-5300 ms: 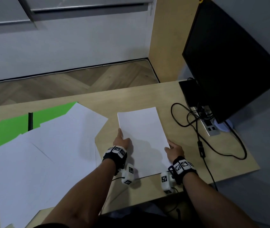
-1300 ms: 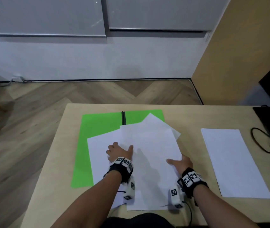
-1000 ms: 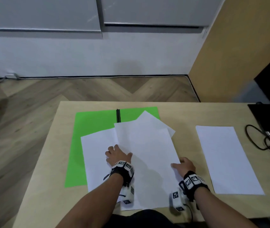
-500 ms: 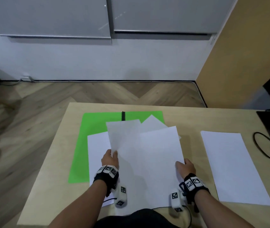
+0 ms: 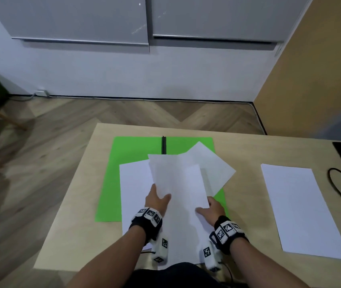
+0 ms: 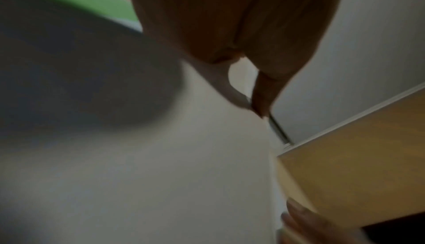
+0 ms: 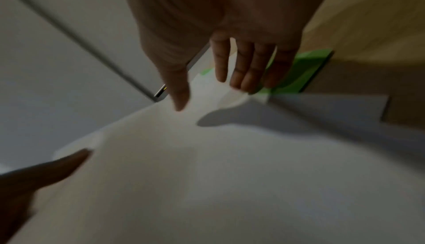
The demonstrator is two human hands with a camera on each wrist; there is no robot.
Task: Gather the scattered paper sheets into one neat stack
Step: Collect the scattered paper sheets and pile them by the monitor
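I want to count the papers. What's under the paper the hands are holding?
Under the held sheet lie a white sheet to the left, an angled sheet to the right, and the green mat. Any sheets hidden beneath can't be seen.

- Both forearms are bare, with no sleeves in view.
- Behind the left hand, back from the fingers, sits a black wrist strap ringed with white blocks bearing black-and-white square markers.
- Under that strap hangs a white camera pod carrying the same kind of markers.
- Behind the right hand is a matching black strap with marker blocks.
- A white pod hangs beneath it, one marker on its side.
- A thin black cable trails from the right pod, away from the fingers.
- Dark clothing shows between the forearms.
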